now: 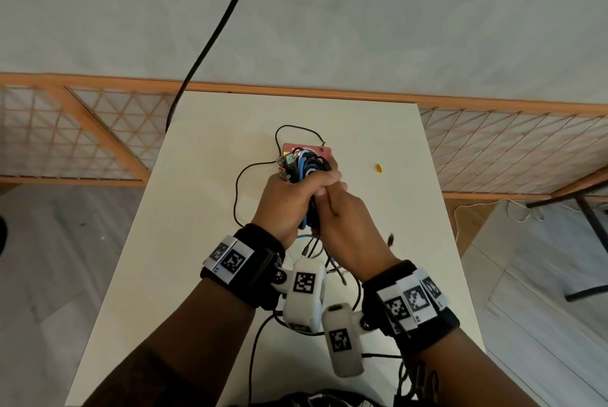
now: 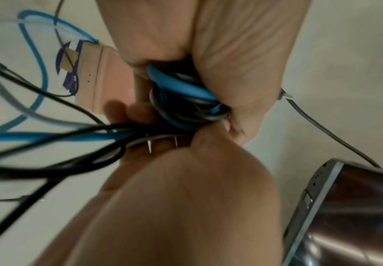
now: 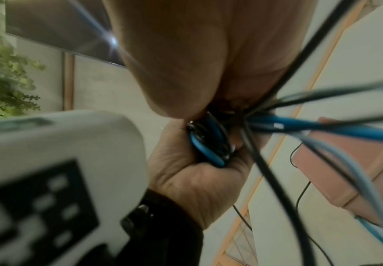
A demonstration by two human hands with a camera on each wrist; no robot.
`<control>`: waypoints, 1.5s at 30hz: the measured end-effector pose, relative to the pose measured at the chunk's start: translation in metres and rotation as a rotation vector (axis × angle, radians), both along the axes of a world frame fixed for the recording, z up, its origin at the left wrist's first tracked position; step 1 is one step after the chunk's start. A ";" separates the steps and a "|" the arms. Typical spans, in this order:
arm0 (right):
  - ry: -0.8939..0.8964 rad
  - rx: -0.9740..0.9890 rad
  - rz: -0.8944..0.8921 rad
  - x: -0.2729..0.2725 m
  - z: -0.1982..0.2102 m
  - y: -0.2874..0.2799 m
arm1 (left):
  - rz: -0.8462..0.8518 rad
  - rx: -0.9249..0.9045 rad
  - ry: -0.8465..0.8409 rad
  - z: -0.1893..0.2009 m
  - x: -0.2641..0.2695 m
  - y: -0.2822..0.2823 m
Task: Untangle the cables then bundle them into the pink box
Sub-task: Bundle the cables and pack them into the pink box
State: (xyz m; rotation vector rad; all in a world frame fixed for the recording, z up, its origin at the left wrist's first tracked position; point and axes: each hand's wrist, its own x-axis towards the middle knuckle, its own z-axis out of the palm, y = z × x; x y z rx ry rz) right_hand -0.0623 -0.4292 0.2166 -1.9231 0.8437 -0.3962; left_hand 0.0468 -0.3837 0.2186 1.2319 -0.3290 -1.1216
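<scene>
A coiled bundle of blue, black and grey cables (image 1: 307, 166) is held up above the white table, in front of the pink box (image 1: 325, 151). My left hand (image 1: 296, 196) grips the coil, fingers wrapped round it (image 3: 208, 144). My right hand (image 1: 342, 216) pinches loose cable ends just below the coil, touching the left hand. Loose blue and black strands (image 2: 49, 136) trail off to the table. The pink box (image 2: 99, 79) lies closed behind the coil, partly hidden by it. A thin black cable (image 1: 250, 176) loops out to the left of the box.
A small yellow piece (image 1: 379, 168) lies on the white table (image 1: 197, 209) right of the box. A thick black cord (image 1: 214, 35) hangs down from above at the table's far left. A wooden lattice screen (image 1: 98, 130) stands behind the table. More cables lie near my wrists.
</scene>
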 end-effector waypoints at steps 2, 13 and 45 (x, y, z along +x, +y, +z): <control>-0.036 0.044 0.071 -0.006 0.003 -0.001 | 0.062 0.052 -0.069 -0.001 0.000 -0.002; -0.005 0.384 0.212 -0.031 -0.017 0.008 | 0.237 0.001 0.208 0.002 0.022 -0.009; -0.079 0.273 0.287 -0.066 0.028 -0.025 | 0.100 0.015 -0.327 -0.006 0.052 0.021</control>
